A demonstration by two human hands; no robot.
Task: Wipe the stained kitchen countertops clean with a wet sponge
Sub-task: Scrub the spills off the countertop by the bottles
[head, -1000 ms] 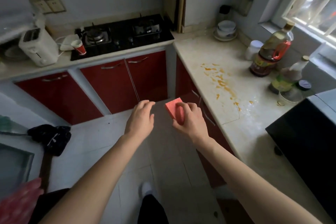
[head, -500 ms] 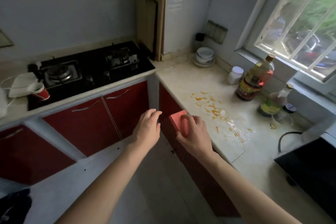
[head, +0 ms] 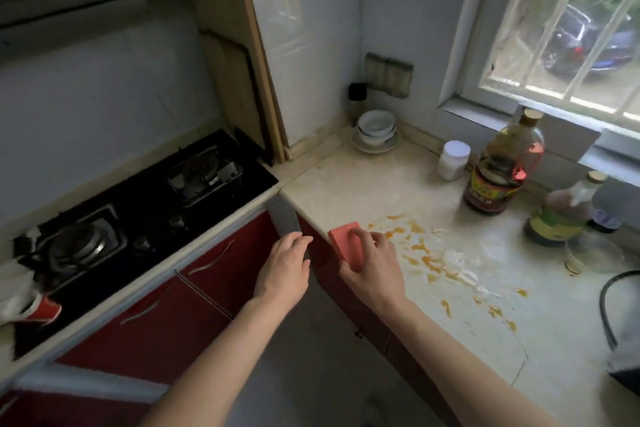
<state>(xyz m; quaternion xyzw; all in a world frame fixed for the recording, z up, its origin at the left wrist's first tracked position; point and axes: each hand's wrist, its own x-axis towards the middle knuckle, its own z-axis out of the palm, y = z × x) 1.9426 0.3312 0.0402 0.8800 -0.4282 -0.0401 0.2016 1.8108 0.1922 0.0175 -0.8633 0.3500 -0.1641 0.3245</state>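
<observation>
My right hand (head: 375, 269) grips a pink-red sponge (head: 346, 241) at the front edge of the beige countertop (head: 349, 184), just left of the stain. Orange and whitish streaks of the stain (head: 446, 262) run diagonally across the counter toward the lower right. My left hand (head: 285, 269) hovers empty, fingers loosely bent, in front of the red cabinet corner, a little left of the sponge.
A black gas hob (head: 138, 218) sits on the left counter with a red paper cup (head: 43, 308) beside it. Stacked bowls (head: 376, 130), a white jar (head: 453, 159), two oil bottles (head: 500, 166) (head: 561, 215) and a black cable (head: 609, 308) stand along the back and right.
I have stepped closer and turned toward the right counter. My right hand with the sponge has moved up to the counter edge beside the stain; my left hand followed alongside.
</observation>
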